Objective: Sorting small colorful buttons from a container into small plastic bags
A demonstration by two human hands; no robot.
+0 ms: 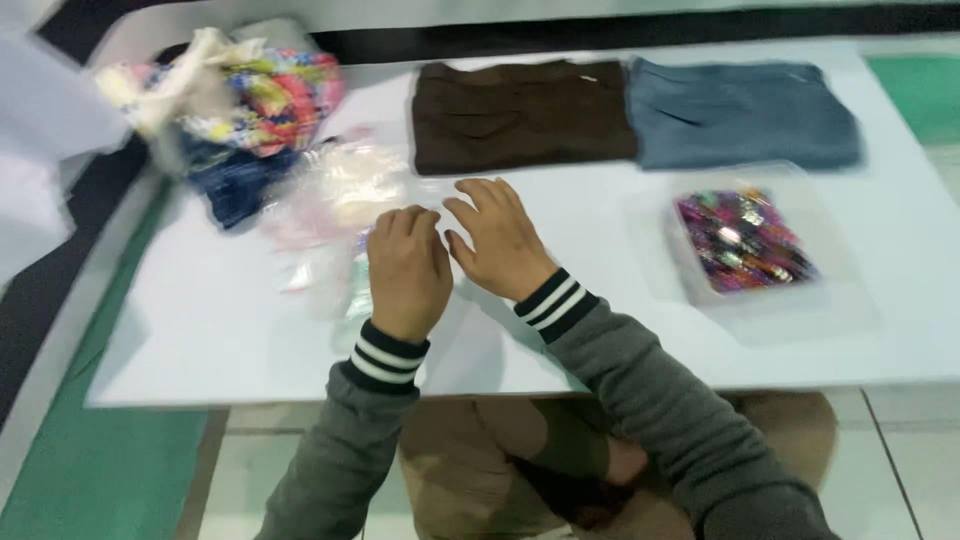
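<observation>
My left hand (408,268) lies palm down on a clear plastic bag (330,205) on the white table (200,330), its fingers curled. Beside it, my right hand (497,238) rests flat on the table with the fingers spread, touching the bag's right edge. Neither hand clearly grips anything. Both sleeves are grey with black and white striped cuffs.
A heap of colourful clothes (240,110) lies at the far left. A folded brown garment (520,115) and a folded blue-grey garment (740,115) sit along the far edge. At the right lies a clear packet with a multicoloured item (745,245).
</observation>
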